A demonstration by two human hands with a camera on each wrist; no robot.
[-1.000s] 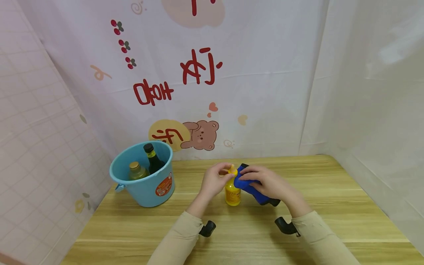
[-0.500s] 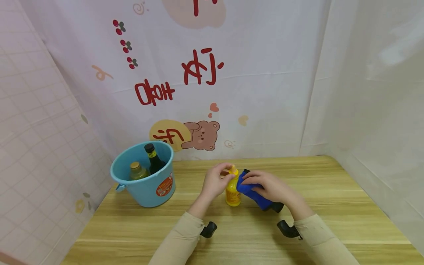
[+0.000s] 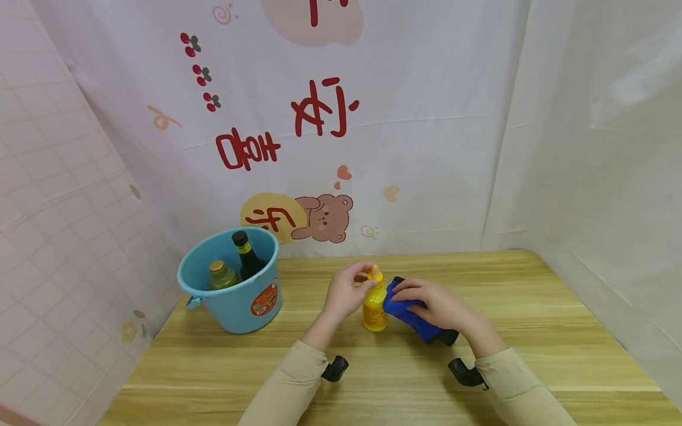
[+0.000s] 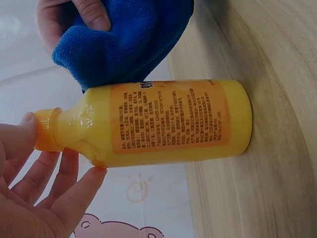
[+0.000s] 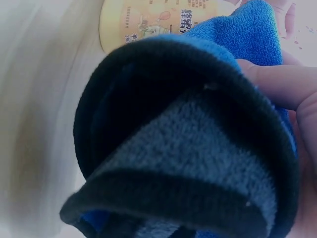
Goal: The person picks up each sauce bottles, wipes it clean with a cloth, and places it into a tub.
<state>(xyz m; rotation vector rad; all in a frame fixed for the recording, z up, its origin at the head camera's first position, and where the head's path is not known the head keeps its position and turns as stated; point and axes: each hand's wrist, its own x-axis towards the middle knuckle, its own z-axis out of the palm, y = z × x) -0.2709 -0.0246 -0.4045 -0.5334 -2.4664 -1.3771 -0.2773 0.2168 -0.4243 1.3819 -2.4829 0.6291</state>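
A yellow bottle (image 3: 375, 315) with a printed orange label stands upright on the wooden table. Its yellow cap (image 4: 47, 130) is pinched at the top by my left hand (image 3: 343, 292), whose other fingers touch the neck and shoulder. From the right, my right hand (image 3: 438, 303) grips a blue fuzzy cloth (image 3: 407, 312) with black edging and presses it against the bottle's side. In the right wrist view the folded cloth (image 5: 247, 32) hangs in a wide loop, covering part of the bottle (image 5: 148, 22). Some right fingers are hidden behind the cloth.
A light blue bucket (image 3: 242, 307) stands at the table's left. Inside are a dark bottle with a black cap (image 3: 247, 254) and a glass bottle with a tan lid (image 3: 221, 277). A printed white curtain (image 3: 426, 148) borders the table (image 3: 533, 331) at the back.
My right hand and the cloth have shifted slightly down and to the right along the bottle's side. The left hand and the bottle have stayed in place.
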